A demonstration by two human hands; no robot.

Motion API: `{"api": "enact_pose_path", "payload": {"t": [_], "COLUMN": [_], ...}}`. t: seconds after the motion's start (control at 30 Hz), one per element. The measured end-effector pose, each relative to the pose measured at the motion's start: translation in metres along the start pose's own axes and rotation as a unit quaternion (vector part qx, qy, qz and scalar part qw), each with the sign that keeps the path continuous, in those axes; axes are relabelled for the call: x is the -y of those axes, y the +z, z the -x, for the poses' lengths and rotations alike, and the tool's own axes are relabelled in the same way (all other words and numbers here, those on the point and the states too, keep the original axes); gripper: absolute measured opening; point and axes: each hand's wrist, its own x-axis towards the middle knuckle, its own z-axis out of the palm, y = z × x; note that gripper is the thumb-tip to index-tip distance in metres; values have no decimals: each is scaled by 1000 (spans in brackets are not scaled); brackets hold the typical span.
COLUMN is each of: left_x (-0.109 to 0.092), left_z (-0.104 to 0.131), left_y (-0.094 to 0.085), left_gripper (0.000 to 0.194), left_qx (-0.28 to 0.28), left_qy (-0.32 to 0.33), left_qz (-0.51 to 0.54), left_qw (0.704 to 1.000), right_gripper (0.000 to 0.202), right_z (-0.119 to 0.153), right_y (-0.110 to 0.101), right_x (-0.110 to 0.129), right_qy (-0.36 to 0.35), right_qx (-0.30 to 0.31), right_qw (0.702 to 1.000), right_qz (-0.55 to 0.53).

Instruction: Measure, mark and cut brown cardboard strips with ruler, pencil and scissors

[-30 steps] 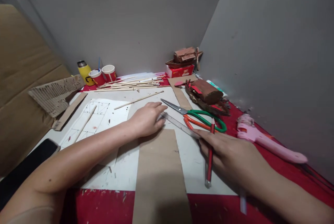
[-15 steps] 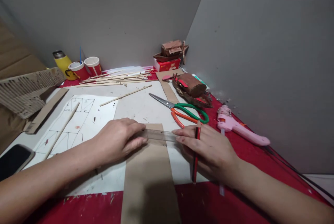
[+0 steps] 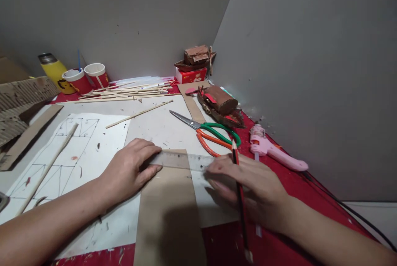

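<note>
A clear ruler (image 3: 173,160) lies across the upper part of a brown cardboard strip (image 3: 169,204). My left hand (image 3: 130,164) pinches its left end between thumb and fingers. At its other end, my right hand (image 3: 248,179) is slightly blurred, with a red and black pencil (image 3: 239,191) held between its fingers, tip upward. Whether the right fingertips still touch the ruler I cannot tell. Just beyond this hand lie scissors (image 3: 203,127) with green and orange handles, blades pointing away to the left.
Left lies paper with a line drawing (image 3: 83,137) and a stick (image 3: 51,166). Behind are bamboo sticks (image 3: 130,92), cups (image 3: 95,76) and a yellow bottle (image 3: 56,71). Brown model boats (image 3: 220,102) stand at the back right, near a pink glue gun (image 3: 273,150).
The right fingers have loosened from the ruler's right end, and the pencil has tilted and slid lower in the hand. More of the ruler shows. The view has shifted slightly right.
</note>
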Motion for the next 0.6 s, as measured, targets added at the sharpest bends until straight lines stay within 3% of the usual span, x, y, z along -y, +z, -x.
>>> {"api": "enact_pose_path", "payload": {"t": [0.17, 0.4, 0.5, 0.6], "left_x": [-1, -3, -2, -1], "left_z": [-1, 1, 2, 2], "left_y": [1, -16, -24, -26], "left_gripper": [25, 26, 26, 26], "left_qx": [8, 79, 108, 112], "left_qy": [6, -42, -62, -62], "left_qz": [-9, -48, -58, -59], "left_qw": [1000, 995, 991, 990], "right_gripper": [23, 28, 30, 29], "right_z": [5, -2, -11, -15], "right_y": [3, 27, 25, 12], "right_x": [11, 34, 33, 9], "right_qy": [21, -32, -69, -28], "right_qx": [141, 178, 147, 30], "right_qw": [986, 981, 983, 999], "right_qz": [-90, -74, -80, 6]}}
